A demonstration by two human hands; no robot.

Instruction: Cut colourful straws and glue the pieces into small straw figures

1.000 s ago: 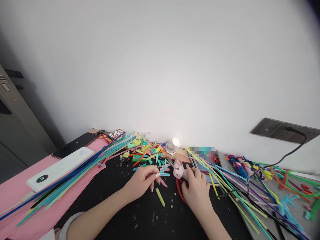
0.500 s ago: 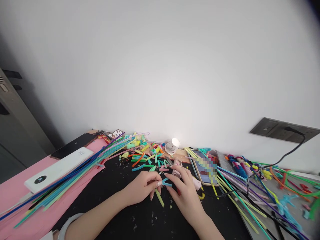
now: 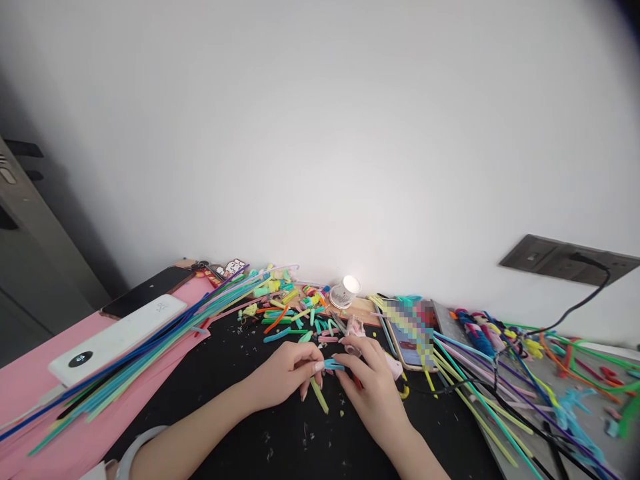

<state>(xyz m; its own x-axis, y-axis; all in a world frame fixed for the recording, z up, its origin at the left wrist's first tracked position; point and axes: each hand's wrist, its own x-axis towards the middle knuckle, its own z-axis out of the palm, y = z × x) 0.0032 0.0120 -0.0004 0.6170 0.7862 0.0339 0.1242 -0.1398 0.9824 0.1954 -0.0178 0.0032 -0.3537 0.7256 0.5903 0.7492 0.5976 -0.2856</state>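
Note:
A short light-blue pipe cleaner point(image 3: 331, 364) spans the small gap between my two hands, its strands lying close together. My left hand point(image 3: 287, 373) pinches one end between thumb and forefinger. At the other end, the thumb and fingers of my right hand point(image 3: 373, 383) close on the strands. A yellow-green pipe cleaner piece point(image 3: 319, 397) slants out below my left fingers; whether they hold it I cannot tell. Beyond the hands, cut pipe cleaner pieces point(image 3: 277, 335) in several colours lie scattered. Behind my right hand, a pink object point(image 3: 356, 327) is partly hidden.
A white power bank point(image 3: 120, 337) and a long pipe cleaner bundle point(image 3: 150, 353) lie at left, near a dark tablet point(image 3: 147, 291). A paper cup point(image 3: 345, 292) stands by the wall. On the right are a phone point(image 3: 411, 340), more pipe cleaners point(image 3: 493, 400) and a black cable point(image 3: 573, 310).
The blue strands were spread apart in a V; now they are pressed together. My right fingers have closed on their ends. My left hand has hardly moved.

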